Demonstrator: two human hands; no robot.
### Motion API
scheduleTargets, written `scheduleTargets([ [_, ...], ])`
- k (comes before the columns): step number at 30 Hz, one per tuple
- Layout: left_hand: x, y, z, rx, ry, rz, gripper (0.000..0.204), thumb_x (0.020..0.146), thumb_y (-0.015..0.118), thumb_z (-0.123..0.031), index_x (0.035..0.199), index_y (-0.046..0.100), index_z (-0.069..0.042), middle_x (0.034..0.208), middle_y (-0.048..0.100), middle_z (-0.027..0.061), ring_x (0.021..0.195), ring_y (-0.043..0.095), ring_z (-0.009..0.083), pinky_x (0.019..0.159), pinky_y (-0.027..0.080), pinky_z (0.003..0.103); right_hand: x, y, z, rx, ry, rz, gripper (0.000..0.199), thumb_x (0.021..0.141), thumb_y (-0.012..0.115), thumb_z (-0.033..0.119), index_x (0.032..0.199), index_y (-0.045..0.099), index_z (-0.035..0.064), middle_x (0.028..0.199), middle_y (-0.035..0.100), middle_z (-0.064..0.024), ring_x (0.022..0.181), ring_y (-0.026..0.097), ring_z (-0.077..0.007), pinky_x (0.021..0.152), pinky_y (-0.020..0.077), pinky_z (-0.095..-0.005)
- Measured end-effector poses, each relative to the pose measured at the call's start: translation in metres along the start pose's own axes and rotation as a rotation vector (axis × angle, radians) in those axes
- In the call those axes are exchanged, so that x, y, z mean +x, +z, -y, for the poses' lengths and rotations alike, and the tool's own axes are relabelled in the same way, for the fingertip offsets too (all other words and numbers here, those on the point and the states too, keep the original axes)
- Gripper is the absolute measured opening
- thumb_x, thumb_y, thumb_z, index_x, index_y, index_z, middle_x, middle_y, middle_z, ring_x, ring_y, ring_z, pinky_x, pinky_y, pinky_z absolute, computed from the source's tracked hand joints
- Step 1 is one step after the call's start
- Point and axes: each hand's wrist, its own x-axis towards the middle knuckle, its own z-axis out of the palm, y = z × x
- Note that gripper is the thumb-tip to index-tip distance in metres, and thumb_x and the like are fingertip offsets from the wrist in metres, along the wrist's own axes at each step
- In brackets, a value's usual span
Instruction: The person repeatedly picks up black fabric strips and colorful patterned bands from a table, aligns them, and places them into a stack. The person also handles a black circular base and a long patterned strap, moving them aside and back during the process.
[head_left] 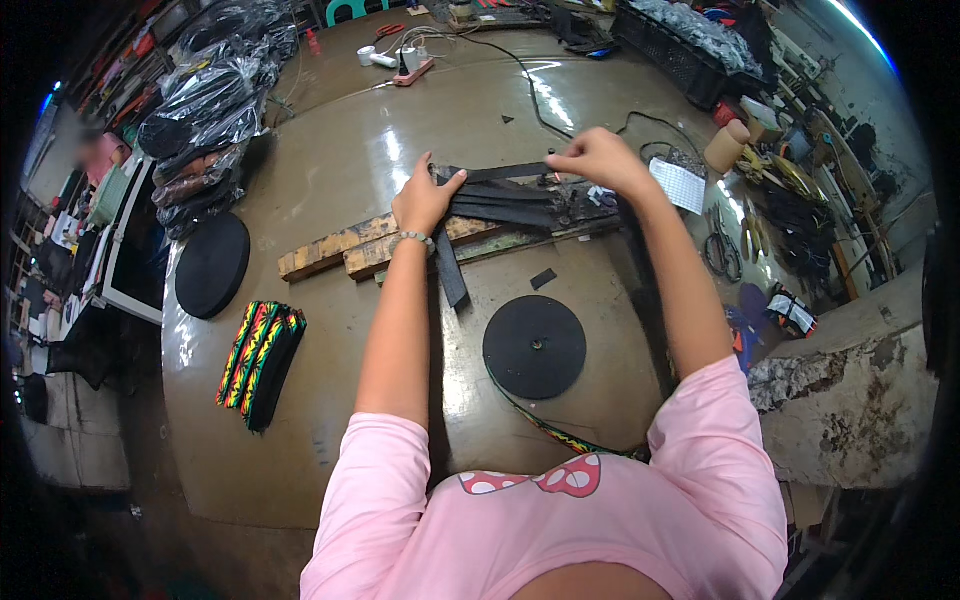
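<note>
Gripping one black strap [500, 172], both hands, left [425, 200] and right [597, 158], work above two black discs [534, 346].

Person wears a pink short-sleeve tee [690, 500], sleeves ending above the elbows, forearms bare. On the chest there's a print: red/dark-pink bow shape [535, 480] w/ white polka dots, thin dark outline. Left wrist has a thin beaded bracelet [411, 238], pale/whitish beads, snug fit. Right wrist shows no jewellery. Left hand [425, 200] & right hand [598, 158] are bare, no gloves. Fabric looks plain otherwise, slightly creased at the shoulders.
</note>
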Motion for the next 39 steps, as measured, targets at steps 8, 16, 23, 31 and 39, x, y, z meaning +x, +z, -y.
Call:
scheduleTargets([
  [8, -0.005, -0.006, -0.004, -0.011, -0.007, 0.002, 0.081, 0.07, 0.063, -0.062, 0.131, 0.045, -0.012, 0.111, 0.062, 0.0187, 0.104, 0.059, 0.0324, 0.086, 0.044, 0.041, -0.052, 0.041, -0.069, 0.661, 0.44, 0.07, 0.034, 0.081, 0.067, 0.041, 0.078, 0.061, 0.0074, 0.056, 0.04, 0.0067, 0.045, 0.033, -0.0061, 0.042, 0.0229, -0.0247],
  [16, -0.005, -0.006, -0.003, -0.031, -0.016, 0.027, 0.081, 0.071, 0.062, -0.062, 0.133, 0.043, -0.013, 0.11, 0.062, 0.0179, 0.104, 0.059, 0.0317, 0.085, 0.045, 0.04, -0.051, 0.046, -0.075, 0.68, 0.441, 0.083, 0.033, 0.083, 0.065, 0.041, 0.078, 0.059, 0.0089, 0.055, 0.037, 0.0076, 0.044, 0.03, -0.0055, 0.042, 0.0201, -0.0244],
  [23, -0.007, -0.009, -0.005, 0.016, 0.018, -0.002, 0.078, 0.072, 0.061, -0.058, 0.131, 0.044, -0.01, 0.092, 0.066, 0.0176, 0.091, 0.063, 0.0321, 0.076, 0.048, 0.039, -0.053, 0.045, -0.072, 0.716, 0.473, 0.121, 0.031, 0.083, 0.066, 0.04, 0.074, 0.056, 0.0121, 0.055, 0.036, 0.0088, 0.044, 0.028, -0.0043, 0.041, 0.0196, -0.0225],
  [31, -0.005, -0.011, -0.005, -0.012, -0.014, 0.057, 0.079, 0.071, 0.062, -0.061, 0.132, 0.044, -0.013, 0.11, 0.062, 0.019, 0.104, 0.059, 0.0318, 0.085, 0.046, 0.04, -0.049, 0.052, -0.078, 0.744, 0.499, 0.115, 0.029, 0.083, 0.066, 0.038, 0.072, 0.054, 0.014, 0.055, 0.035, 0.0094, 0.045, 0.028, -0.004, 0.042, 0.0202, -0.0219],
  [39, 0.0, -0.003, 0.005, -0.033, 0.068, -0.004, 0.077, 0.072, 0.064, -0.054, 0.133, 0.042, -0.012, 0.1, 0.065, 0.0154, 0.095, 0.062, 0.0304, 0.08, 0.047, 0.038, -0.041, 0.02, -0.043, -0.106, 0.293, -0.373, 0.033, 0.078, 0.067, 0.031, 0.072, 0.063, -0.0006, 0.07, 0.063, -0.0145, 0.064, 0.061, -0.0281, 0.061, 0.0465, -0.0369],
])
